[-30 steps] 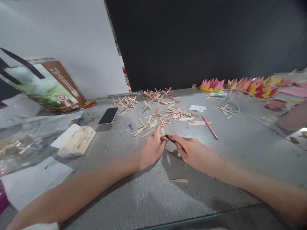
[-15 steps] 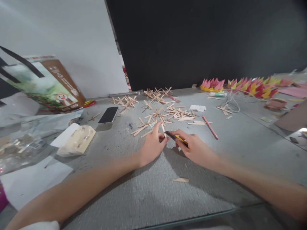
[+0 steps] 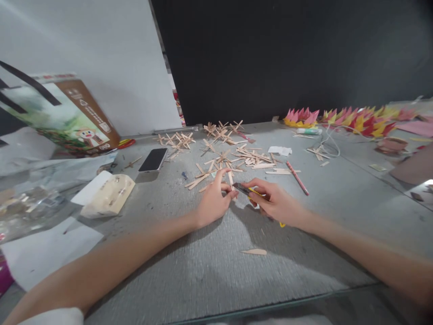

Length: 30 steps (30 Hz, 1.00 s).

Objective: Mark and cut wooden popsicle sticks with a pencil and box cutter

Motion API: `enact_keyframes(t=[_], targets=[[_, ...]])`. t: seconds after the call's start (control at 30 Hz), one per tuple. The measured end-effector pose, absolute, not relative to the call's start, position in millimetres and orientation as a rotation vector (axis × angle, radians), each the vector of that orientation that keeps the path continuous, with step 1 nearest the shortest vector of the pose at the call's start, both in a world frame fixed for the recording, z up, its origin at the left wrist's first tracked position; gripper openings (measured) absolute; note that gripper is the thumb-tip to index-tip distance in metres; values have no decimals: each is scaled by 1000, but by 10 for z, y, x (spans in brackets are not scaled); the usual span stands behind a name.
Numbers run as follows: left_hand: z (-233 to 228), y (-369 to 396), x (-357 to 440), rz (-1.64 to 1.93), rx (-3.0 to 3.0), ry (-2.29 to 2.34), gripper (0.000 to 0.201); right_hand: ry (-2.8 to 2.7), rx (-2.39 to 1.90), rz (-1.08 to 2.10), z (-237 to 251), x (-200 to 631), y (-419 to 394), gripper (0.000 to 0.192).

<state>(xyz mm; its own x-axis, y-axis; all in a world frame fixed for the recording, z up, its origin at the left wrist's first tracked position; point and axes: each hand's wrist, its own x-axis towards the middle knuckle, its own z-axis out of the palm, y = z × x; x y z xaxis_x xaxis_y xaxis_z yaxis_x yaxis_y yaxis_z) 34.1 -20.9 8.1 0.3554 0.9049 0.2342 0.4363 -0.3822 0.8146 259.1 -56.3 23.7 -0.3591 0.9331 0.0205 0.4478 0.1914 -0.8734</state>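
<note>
Two hands at counter centre. Right hand [image 3: 275,203] clamped around one yellow-and-black utility knife [image 3: 251,192], blade end pointing to 10 o'clock. Left hand [image 3: 214,198] pinches one flat wooden stick [image 3: 230,179] against the grey, rough counter [image 3: 209,271]. Dozens of pale sticks [image 3: 237,155] scattered at 12 o'clock. One dark phone [image 3: 153,160] at 10, one pink pencil [image 3: 297,178] at 2, one pointed wooden offcut [image 3: 254,252] at 6.

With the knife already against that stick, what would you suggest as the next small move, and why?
Probably draw the utility knife down through the wooden stick, slowly. The left hand pins the stick to the table and the right hand has the knife tip beside the left fingers, so a short, controlled stroke looks safest.
</note>
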Motion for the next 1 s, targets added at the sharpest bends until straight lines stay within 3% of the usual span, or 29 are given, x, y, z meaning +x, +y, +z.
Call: enact_keyframes(t=[0.3, 1.0], targets=[[44, -192, 330, 944, 1962, 1100, 61, -1635, -1294, 1489, 295, 2619, -528, 41], [60, -196, 333, 927, 1937, 1100, 61, -1630, -1267, 1611, 335, 2726, -472, 41]])
